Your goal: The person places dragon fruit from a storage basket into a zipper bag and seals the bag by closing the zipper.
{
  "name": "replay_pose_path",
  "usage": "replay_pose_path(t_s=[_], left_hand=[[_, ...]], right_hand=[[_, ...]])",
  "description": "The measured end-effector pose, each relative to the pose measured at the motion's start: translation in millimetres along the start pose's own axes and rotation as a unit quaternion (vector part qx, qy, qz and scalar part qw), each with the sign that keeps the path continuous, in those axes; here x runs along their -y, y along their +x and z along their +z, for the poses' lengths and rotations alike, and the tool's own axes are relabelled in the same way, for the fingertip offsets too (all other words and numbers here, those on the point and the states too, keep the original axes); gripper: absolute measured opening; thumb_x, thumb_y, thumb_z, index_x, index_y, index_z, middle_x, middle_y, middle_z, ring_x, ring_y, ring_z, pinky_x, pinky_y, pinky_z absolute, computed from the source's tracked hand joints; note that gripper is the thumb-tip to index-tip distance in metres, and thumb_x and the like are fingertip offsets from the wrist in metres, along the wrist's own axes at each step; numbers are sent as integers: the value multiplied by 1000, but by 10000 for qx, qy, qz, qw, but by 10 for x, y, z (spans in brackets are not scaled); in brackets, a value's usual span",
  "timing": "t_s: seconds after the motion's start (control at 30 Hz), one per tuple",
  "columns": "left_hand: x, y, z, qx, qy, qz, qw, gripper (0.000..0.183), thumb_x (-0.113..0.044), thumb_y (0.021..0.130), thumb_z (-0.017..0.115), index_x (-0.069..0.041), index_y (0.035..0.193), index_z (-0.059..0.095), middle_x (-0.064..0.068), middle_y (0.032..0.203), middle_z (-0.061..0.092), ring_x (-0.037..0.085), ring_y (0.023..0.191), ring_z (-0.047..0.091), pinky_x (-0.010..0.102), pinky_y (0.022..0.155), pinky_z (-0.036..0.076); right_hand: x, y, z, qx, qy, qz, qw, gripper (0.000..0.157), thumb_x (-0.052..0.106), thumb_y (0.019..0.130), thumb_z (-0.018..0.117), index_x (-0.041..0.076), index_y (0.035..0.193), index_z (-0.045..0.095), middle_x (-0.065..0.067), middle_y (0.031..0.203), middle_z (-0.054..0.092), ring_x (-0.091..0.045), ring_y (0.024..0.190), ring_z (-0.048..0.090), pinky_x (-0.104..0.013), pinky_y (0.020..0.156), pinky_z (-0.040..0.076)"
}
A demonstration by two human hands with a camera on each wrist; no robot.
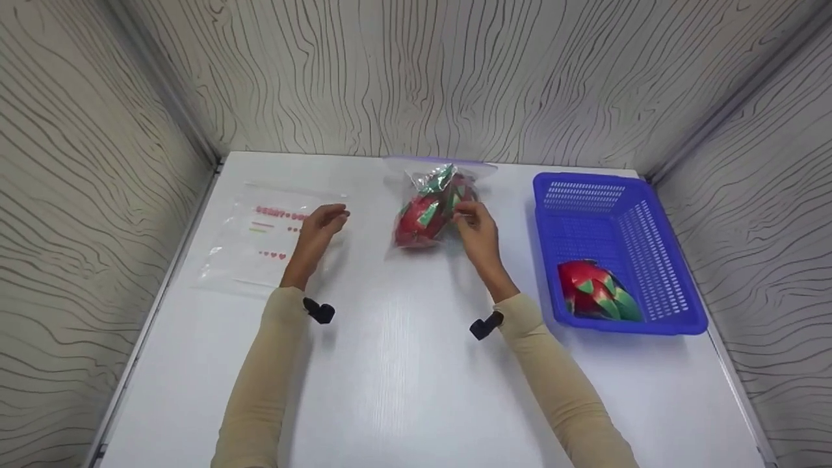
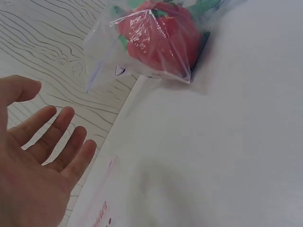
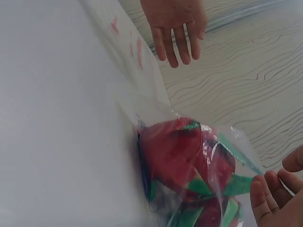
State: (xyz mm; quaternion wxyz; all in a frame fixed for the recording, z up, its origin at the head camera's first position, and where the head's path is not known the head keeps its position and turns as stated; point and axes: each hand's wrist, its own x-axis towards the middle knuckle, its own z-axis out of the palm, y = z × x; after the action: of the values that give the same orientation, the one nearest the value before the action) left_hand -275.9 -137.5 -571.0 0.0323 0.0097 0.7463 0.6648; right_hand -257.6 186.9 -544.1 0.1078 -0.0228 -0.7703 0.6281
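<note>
A clear zip bag [image 1: 396, 185] with red and green dragon fruits [image 1: 419, 221] inside stands at the back middle of the table. My right hand [image 1: 480, 237] is at the bag's right side, its fingertips right by the plastic and the thumb apart from them in the right wrist view. To the left, my left hand [image 1: 316, 231] hovers with spread, relaxed fingers and holds nothing. Below it lies a flat clear bag [image 1: 227, 240] printed with red lettering and hearts, partly covered by that hand.
At the right stands a blue plastic basket [image 1: 545, 260] with one dragon fruit [image 1: 598, 290] at its near end. Wood-grain panels [image 1: 312, 78] rise behind the white table [image 1: 390, 364] and on both sides.
</note>
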Motion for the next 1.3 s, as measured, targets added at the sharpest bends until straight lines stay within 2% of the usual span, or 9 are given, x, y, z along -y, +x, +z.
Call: replay_pose_path(t_s=[0.07, 0.27, 0.47, 0.6, 0.73, 0.87, 1.0, 1.17, 1.3], left_hand=[[9, -18, -97, -80, -9, -27, 10000, 43, -20, 108, 60, 0, 147, 57, 20, 146, 62, 31, 140, 58, 42, 121, 46], [42, -103, -386, -522, 117, -126, 9985, 42, -17, 109, 59, 2, 145, 57, 23, 144, 63, 34, 135, 60, 48, 119, 47], [125, -172, -656, -898, 174, -105, 9958, 41, -20, 109, 60, 1, 144, 57, 21, 145, 61, 22, 130, 60, 37, 117, 49], [202, -224, -824, -1246, 92, -237, 9919, 43, -22, 109, 61, 2, 145, 57, 18, 146, 60, 19, 129, 60, 37, 119, 48], [276, -275, -983, -1517, 25, -464, 9873, 46, -22, 109, 60, 4, 147, 55, 19, 146, 60, 16, 127, 59, 37, 119, 48], [335, -323, -1139, -1742, 346, -658, 9819, 45, -22, 109, 58, 3, 147, 56, 19, 146, 60, 12, 123, 58, 30, 112, 48], [401, -359, -1287, -1893, 765, -761, 9760, 42, -18, 109, 57, 2, 146, 57, 20, 146, 60, 19, 128, 56, 31, 111, 47], [484, -377, -1443, -1925, 1200, -772, 9709, 42, -12, 107, 54, 5, 146, 55, 25, 149, 57, 35, 146, 49, 46, 125, 38], [554, -395, -1534, -2007, 1625, -766, 9630, 44, -9, 105, 54, 9, 145, 54, 31, 150, 53, 44, 149, 44, 54, 127, 33]], right_hand=[[40, -47, 81, 200, 124, -7, 9997, 22, 3, 105, 63, -2, 126, 66, -22, 124, 69, -25, 108, 67, -20, 86, 56], [92, -169, 350, 890, 399, -46, 9952, 23, 1, 106, 60, -6, 127, 62, -28, 124, 66, -37, 109, 69, -42, 92, 60], [100, -269, 608, 1397, 336, -152, 9895, 22, 0, 106, 61, -8, 126, 60, -29, 121, 67, -29, 103, 70, -36, 88, 61], [84, -321, 781, 1776, 274, -112, 9837, 23, 0, 106, 59, -9, 127, 60, -25, 116, 70, -23, 96, 72, -33, 83, 63], [45, -348, 941, 2121, 104, -28, 9772, 25, 0, 106, 59, -10, 128, 59, -24, 116, 70, -30, 97, 76, -35, 83, 65], [-10, -344, 1084, 2398, 40, 177, 9707, 26, 2, 106, 59, -10, 130, 58, -26, 117, 70, -37, 101, 76, -37, 85, 66], [-43, -345, 1205, 2655, 80, 495, 9628, 28, 2, 106, 57, -10, 131, 56, -26, 121, 69, -37, 106, 76, -37, 89, 65], [-49, -364, 1319, 2864, 97, 817, 9546, 30, 5, 108, 57, -8, 134, 55, -25, 127, 68, -36, 114, 75, -36, 96, 64], [-61, -384, 1395, 2871, 101, 1059, 9520, 33, 10, 107, 58, -8, 135, 56, -24, 129, 68, -35, 117, 74, -35, 98, 62]])
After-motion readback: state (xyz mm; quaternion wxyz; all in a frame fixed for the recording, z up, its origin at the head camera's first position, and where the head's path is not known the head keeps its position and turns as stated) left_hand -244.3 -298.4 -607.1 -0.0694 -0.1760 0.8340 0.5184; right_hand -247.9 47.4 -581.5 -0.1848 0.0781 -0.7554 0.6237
